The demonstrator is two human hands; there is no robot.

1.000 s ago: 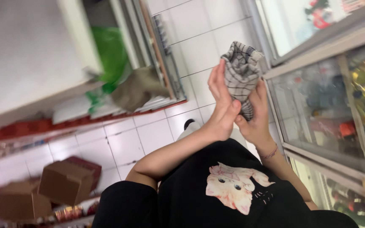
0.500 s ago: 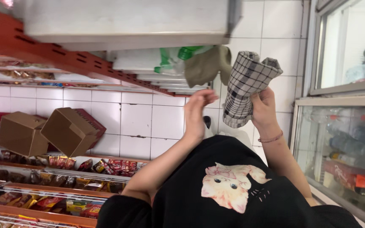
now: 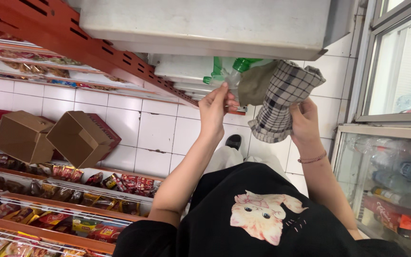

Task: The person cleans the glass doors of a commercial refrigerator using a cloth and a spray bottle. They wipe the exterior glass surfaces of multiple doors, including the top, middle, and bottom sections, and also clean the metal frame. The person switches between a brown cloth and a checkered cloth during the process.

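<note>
While I watch, right hand (image 3: 305,121) grips checked cloth (image 3: 281,102); left hand (image 3: 215,107) pinches its olive corner (image 3: 253,88) (bottle (image 3: 231,76) just beyond): folding stage, edges need aligning.

checked cloth (image 3: 281,102): woven, matt | boxes (image 3: 79,138): brown cardboard, matt | floor tiles (image 3: 158,135): white, glossy

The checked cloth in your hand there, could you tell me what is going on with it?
A person in a shop aisle holds a checked cloth bunched in the right hand. The left hand is raised beside it, fingertips at an olive cloth and near a green-capped bottle. Two open cardboard boxes lie on the white tiled floor by a snack shelf.
</note>
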